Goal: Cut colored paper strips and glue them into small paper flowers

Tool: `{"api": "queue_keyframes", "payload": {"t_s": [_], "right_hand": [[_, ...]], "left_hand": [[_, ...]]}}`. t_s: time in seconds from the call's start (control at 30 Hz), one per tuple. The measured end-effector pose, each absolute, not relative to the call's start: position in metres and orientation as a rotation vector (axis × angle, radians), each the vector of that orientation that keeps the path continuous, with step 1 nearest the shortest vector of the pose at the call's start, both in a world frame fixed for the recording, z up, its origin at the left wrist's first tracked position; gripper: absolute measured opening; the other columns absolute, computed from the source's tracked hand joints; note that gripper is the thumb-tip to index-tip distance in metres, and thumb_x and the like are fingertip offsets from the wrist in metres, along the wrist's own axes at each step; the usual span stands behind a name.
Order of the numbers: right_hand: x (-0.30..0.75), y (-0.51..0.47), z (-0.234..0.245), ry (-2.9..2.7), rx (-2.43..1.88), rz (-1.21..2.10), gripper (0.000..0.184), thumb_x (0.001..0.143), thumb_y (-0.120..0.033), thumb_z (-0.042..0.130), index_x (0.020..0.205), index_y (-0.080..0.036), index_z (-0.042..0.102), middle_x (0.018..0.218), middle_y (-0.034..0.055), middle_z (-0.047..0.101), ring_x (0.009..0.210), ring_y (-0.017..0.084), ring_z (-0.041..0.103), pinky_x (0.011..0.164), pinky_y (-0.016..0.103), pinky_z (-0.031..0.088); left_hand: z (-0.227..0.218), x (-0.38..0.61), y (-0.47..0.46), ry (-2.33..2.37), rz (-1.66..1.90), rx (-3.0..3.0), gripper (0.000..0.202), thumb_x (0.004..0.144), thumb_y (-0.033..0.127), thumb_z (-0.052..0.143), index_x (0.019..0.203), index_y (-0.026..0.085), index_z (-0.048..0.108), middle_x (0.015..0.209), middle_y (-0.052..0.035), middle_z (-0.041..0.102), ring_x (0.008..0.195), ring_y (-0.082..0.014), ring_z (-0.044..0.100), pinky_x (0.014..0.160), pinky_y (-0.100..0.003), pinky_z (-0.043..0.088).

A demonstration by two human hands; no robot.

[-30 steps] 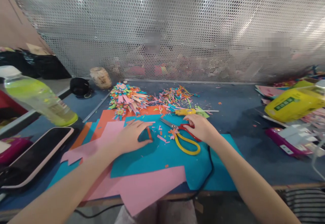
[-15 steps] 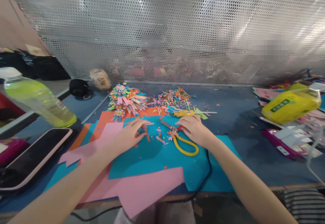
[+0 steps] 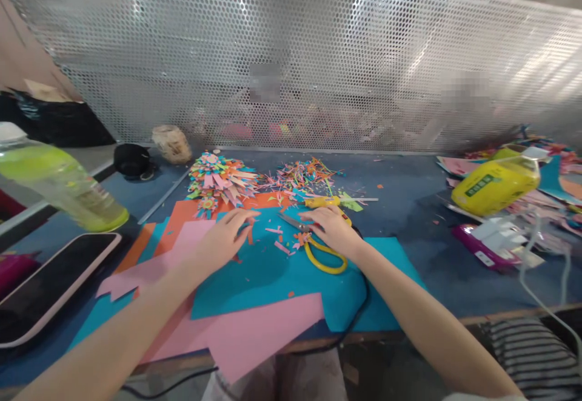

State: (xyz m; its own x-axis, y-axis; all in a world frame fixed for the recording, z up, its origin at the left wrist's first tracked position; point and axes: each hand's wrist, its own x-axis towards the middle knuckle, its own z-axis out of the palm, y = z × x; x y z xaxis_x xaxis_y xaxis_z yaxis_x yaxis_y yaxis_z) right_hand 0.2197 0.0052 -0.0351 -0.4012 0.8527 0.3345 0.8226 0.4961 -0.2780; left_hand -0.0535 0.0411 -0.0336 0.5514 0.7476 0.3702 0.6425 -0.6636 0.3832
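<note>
Scissors [image 3: 308,249] lie at R hand [image 3: 334,229], the nearer, blades fwd-left; L hand [image 3: 224,234] well apart, can't tell either grip.

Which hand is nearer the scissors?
Right. The right hand is at the scissors, fingers over the handle side. The left hand is apart, left of the blades, with paper scraps lying between.
</note>
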Motion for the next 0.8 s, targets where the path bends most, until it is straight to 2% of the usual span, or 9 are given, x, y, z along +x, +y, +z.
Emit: {"api": "queue_keyframes", "payload": {"t_s": [0.33, 0.47, 0.53, 0.67, 0.8], "right_hand": [[0.214, 0.014, -0.037, -2.393, -1.386, 0.059, 0.024, 0.086, -0.017, 0.046, 0.107, -0.02, 0.057, 0.091, 0.0043, 0.065, 0.089, 0.017, 0.055, 0.084, 0.03, 0.032], [0.216, 0.019, -0.039, -2.552, -1.316, -0.153, 0.023, 0.087, -0.022, 0.044, 0.103, -0.018, 0.06, 0.085, 0.0049, 0.063, 0.085, 0.017, 0.053, 0.078, 0.029, 0.034], [0.215, 0.02, -0.037, -2.637, -1.256, -0.292, 0.027, 0.088, -0.021, 0.042, 0.111, -0.019, 0.056, 0.086, 0.0049, 0.062, 0.086, 0.018, 0.052, 0.077, 0.03, 0.035], [0.214, 0.018, -0.034, -2.719, -1.18, -0.428, 0.044, 0.089, -0.017, 0.037, 0.132, -0.023, 0.035, 0.089, 0.005, 0.061, 0.087, 0.019, 0.051, 0.078, 0.031, 0.036], [0.215, 0.019, -0.036, -2.723, -1.172, -0.354, 0.043, 0.089, -0.018, 0.037, 0.132, -0.022, 0.036, 0.098, 0.0067, 0.06, 0.092, 0.019, 0.052, 0.081, 0.031, 0.038]], "left_hand": [[-0.034, -0.05, 0.039, 1.174, 0.69, 2.605, 0.027, 0.086, 0.025, 0.036, 0.109, 0.02, 0.049, 0.103, -0.0059, 0.057, 0.104, -0.0206, 0.052, 0.088, -0.034, 0.041], [-0.036, -0.05, 0.039, 1.184, 0.703, 2.601, 0.028, 0.086, 0.025, 0.036, 0.11, 0.02, 0.049, 0.103, -0.0057, 0.057, 0.102, -0.0204, 0.053, 0.086, -0.034, 0.043], [-0.036, -0.05, 0.038, 1.177, 0.712, 2.601, 0.028, 0.086, 0.025, 0.036, 0.11, 0.021, 0.049, 0.103, -0.0054, 0.058, 0.101, -0.0201, 0.053, 0.085, -0.034, 0.043], [-0.035, -0.05, 0.038, 1.176, 0.722, 2.595, 0.028, 0.085, 0.024, 0.037, 0.11, 0.021, 0.049, 0.105, -0.0054, 0.058, 0.104, -0.0205, 0.052, 0.087, -0.034, 0.042], [-0.033, -0.049, 0.037, 1.205, 0.684, 2.584, 0.03, 0.085, 0.023, 0.036, 0.112, 0.021, 0.049, 0.109, -0.0062, 0.057, 0.104, -0.0206, 0.052, 0.087, -0.034, 0.043]]}}
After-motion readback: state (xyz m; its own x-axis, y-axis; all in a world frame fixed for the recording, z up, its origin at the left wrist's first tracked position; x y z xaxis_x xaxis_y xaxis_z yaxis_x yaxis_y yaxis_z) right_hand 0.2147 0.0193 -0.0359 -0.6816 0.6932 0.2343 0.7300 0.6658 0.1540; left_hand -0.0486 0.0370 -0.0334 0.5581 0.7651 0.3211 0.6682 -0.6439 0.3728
